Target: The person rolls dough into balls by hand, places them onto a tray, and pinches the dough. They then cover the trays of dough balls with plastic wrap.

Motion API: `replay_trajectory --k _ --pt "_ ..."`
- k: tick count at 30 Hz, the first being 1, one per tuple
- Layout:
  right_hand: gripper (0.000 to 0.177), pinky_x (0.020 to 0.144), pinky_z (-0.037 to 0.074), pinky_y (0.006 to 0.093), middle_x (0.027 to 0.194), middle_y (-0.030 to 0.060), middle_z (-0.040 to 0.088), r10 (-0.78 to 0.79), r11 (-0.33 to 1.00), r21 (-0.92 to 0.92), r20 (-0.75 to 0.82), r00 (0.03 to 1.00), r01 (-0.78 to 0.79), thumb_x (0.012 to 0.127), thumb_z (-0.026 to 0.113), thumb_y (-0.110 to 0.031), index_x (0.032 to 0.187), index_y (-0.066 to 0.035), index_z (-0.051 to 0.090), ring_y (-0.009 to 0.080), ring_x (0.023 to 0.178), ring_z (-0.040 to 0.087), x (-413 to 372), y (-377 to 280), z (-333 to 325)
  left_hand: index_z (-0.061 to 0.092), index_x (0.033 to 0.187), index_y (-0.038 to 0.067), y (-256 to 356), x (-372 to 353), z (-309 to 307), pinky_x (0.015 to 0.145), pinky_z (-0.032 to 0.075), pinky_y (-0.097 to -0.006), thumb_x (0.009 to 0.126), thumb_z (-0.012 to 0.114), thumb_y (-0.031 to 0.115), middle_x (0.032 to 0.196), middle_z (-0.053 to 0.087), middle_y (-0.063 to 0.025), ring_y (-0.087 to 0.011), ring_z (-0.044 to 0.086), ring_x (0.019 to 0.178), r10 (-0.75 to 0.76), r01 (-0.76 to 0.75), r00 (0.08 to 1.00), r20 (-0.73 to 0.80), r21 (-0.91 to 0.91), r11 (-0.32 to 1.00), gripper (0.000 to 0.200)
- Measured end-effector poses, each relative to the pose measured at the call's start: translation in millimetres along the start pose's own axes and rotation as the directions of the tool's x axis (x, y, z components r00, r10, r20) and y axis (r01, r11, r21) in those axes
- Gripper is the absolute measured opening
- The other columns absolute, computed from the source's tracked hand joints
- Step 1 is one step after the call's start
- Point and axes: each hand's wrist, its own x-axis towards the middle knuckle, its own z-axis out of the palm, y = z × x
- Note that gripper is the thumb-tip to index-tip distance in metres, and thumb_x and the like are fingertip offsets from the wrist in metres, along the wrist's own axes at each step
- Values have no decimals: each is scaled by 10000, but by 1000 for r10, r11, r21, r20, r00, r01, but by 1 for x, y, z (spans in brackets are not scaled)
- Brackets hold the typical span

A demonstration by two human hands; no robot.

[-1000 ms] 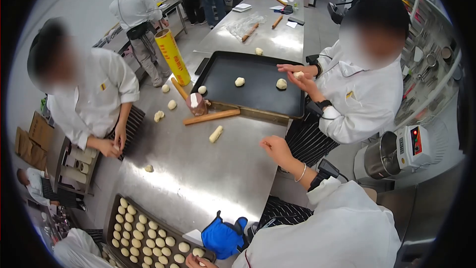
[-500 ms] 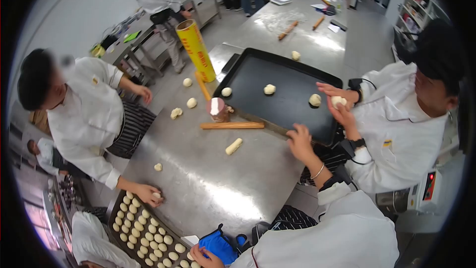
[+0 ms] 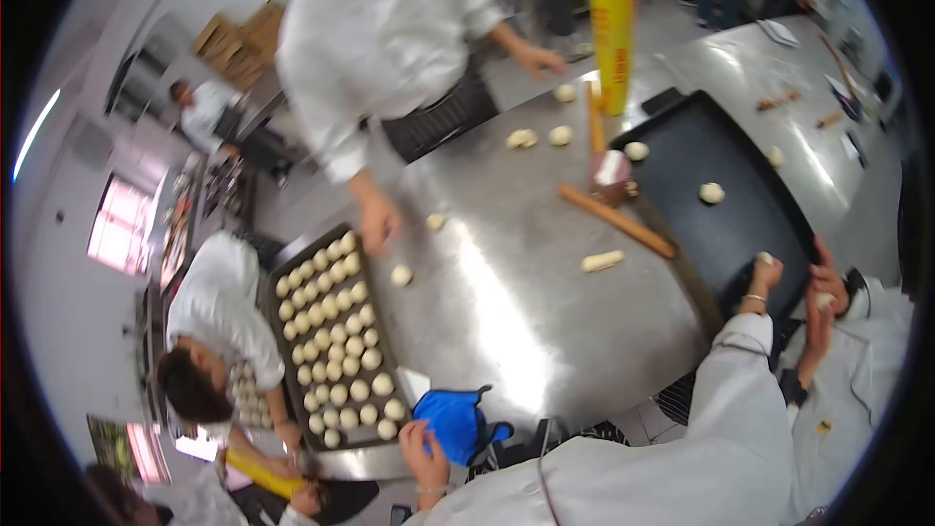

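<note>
My right hand reaches over the large black tray, its fingers closed around a pale dough ball near the tray's front edge. Another dough ball lies farther back on the same tray, and one more sits at its left rim. Down at the table edge, my left hand has loosely bent fingers and no visible object in it. It is beside a blue cloth item and close to the corner of a tray filled with rows of dough balls.
A rolling pin, a dough roll and a tall yellow film roll are on the steel table. Across it stands a co-worker. At right, another co-worker's hands hold dough. A person bends beside the filled tray.
My view has swung left. My right hand, earlier open at the black tray's edge, has moved over the tray and closed on a dough ball. The co-worker opposite has left a dough ball on the table.
</note>
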Motion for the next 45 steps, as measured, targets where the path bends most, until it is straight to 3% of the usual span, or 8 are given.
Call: replay_trajectory --k 2,9,14,18,34,40,42,45 --pt "396 649 515 371 853 105 676 292 925 273 -69 954 -263 772 717 -369 956 -25 651 229 688 643 8 -6 6 594 1051 -9 6 5 6 752 492 -328 814 501 -73 1050 537 -179 -279 589 853 53 -52 998 23 -59 997 262" --pt "405 565 473 297 838 58 611 -127 695 570 698 705 -439 908 604 -404 1022 -16 628 144 696 579 -228 -223 -112 577 1125 -16 39 22 33 738 500 -307 897 526 42 910 627 -138 -225 624 780 -20 203 936 351 -492 846 240" --pt "211 709 480 354 1010 125 632 -787 591 641 592 175 489 793 706 -196 829 8 664 238 867 617 -405 -309 -169 535 1186 -15 68 44 26 824 475 -323 927 512 115 1068 587 -149 -250 597 932 256 -23 874 414 -489 872 290" --pt "278 895 430 439 1289 159 483 -675 395 500 727 -125 771 762 719 -206 979 -40 661 322 1138 492 -469 -302 -137 526 1178 -8 40 24 -7 852 456 -334 923 511 108 1167 516 -166 -291 546 1023 313 -73 843 437 -484 872 281" --pt "532 932 426 475 1230 149 526 -708 192 544 653 -269 817 768 689 -121 1269 -138 510 392 1110 478 -738 -417 -15 596 1096 -16 -166 -81 -114 782 497 -280 931 508 54 972 658 -93 -163 630 868 -603 567 787 127 -534 627 200" --pt "413 790 496 382 1000 130 618 -857 353 797 485 -171 490 772 679 -57 1156 -44 530 286 899 604 -726 -403 29 619 1014 -30 -228 -55 -141 758 479 -251 937 525 89 920 655 -97 -126 607 841 -527 523 839 137 -471 710 170" --pt "475 684 512 302 991 51 600 -566 823 567 814 -132 -32 840 669 -85 1255 -86 438 134 820 588 -723 -398 26 601 1047 -13 -239 -38 -140 745 483 -314 894 539 46 912 657 -127 -208 620 803 -537 512 833 137 -562 650 175" --pt "512 722 529 308 1057 63 596 -503 767 344 846 -176 -541 880 618 -49 1333 -84 382 155 870 601 -717 -392 -49 625 1093 16 -219 -1 -164 841 479 -359 919 524 189 1036 678 -163 -297 637 984 -439 450 891 119 -365 815 265"
